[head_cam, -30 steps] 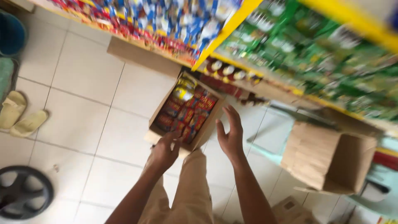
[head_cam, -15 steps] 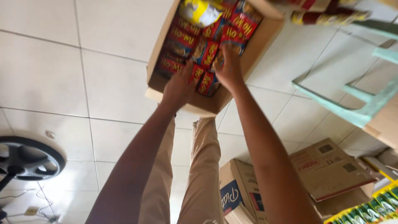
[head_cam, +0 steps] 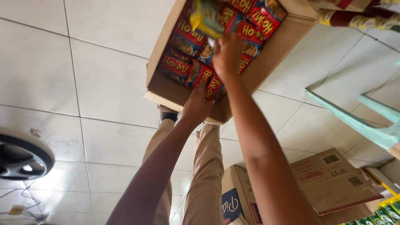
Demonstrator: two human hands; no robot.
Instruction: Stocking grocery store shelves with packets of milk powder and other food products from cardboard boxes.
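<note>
I look down on a white tiled floor (head_cam: 96, 83), where an open cardboard box (head_cam: 266, 54) sits near full of red snack packets (head_cam: 183, 66); little appears unpacked. A closed carton (head_cam: 333, 179) lies near my legs. My right hand (head_cam: 226, 54) reaches among the packets beside a yellow packet (head_cam: 206, 18); my left hand (head_cam: 196, 106) touches the near row. I cannot tell whether either hand grasps anything.
</note>
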